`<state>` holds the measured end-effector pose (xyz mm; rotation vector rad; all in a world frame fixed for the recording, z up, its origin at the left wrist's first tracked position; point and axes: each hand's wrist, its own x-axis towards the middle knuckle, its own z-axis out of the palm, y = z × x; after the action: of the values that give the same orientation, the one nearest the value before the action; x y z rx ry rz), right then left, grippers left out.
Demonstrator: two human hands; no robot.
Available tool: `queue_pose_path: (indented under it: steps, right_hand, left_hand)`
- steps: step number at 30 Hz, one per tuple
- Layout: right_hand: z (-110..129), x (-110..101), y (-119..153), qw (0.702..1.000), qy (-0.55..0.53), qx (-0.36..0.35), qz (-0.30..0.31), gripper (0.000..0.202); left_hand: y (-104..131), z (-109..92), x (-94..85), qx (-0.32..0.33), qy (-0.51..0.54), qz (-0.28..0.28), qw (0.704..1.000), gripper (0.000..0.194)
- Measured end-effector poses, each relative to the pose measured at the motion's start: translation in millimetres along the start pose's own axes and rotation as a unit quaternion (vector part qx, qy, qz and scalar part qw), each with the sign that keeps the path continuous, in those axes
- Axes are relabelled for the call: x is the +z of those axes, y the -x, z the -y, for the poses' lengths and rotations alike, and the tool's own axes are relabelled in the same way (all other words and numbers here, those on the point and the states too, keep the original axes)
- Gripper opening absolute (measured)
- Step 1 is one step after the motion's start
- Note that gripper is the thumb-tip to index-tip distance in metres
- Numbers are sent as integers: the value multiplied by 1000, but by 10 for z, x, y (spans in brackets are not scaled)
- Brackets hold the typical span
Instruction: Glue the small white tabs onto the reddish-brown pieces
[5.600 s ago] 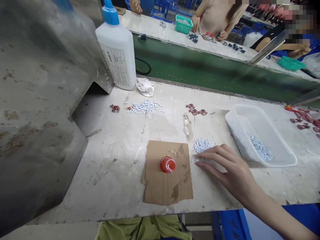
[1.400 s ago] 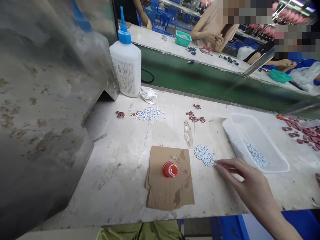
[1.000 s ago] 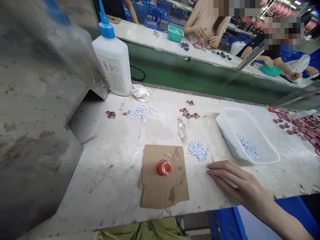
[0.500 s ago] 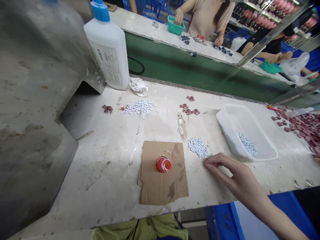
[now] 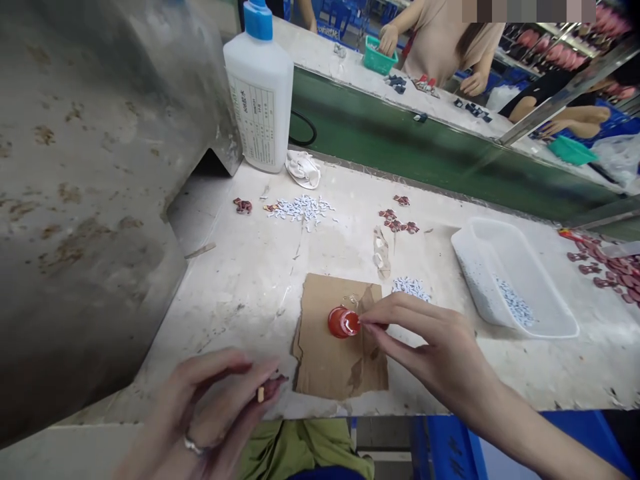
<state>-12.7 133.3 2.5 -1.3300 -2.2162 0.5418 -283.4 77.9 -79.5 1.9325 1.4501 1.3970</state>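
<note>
Low in the head view, my left hand [image 5: 215,407] pinches a small maroon figure piece [image 5: 271,387] with a pale yellow part. My right hand [image 5: 425,340] has thumb and forefinger pressed together at the rim of a small red cup [image 5: 343,323]. A tiny pale bit seems to show at those fingertips; its shape is too small to make out. Under the cup lies a stained cardboard piece [image 5: 325,373]. Just beyond my right hand is a pile of small pale-blue curved pieces [image 5: 410,288], partly covered by it.
A clear plastic tub [image 5: 560,320] with more pale-blue pieces stands right. Farther back are another pale-blue pile [image 5: 303,210], several maroon figures [image 5: 397,221], a crumpled white cloth [image 5: 303,169] and a blue-capped bottle [image 5: 263,100]. A metal machine [image 5: 100,200] blocks the left. Co-workers sit opposite.
My left hand has come into view holding the maroon figure piece. My right hand has moved left from beside the pale-blue pile to the red cup. The camera view has shifted left.
</note>
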Motion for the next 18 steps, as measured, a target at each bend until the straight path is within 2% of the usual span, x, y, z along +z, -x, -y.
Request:
queue_pose_path:
  steps: [3,5,9,14,18]
  right_hand:
    - [4,7,-19,999,25,-21,-10,17]
    - [3,10,-19,999,33,-25,-10,17]
    - [-11,9,7,999,29,-24,-3,18]
    - [30,16,55,999,-23,-4,-36,19]
    - [165,78,73,992,-112,10,-61,20]
  left_hand:
    - [-29,-62,32,34,-16,-20,999,45]
    - [-24,-110,61,35,-4,-24,999,50]
    - [-26,-212,135,-2,-23,-47,999,36]
    - [-65,-334,226,-5,9,0,1000,32]
    - [-93,-391,290,-7,32,-8,999,23]
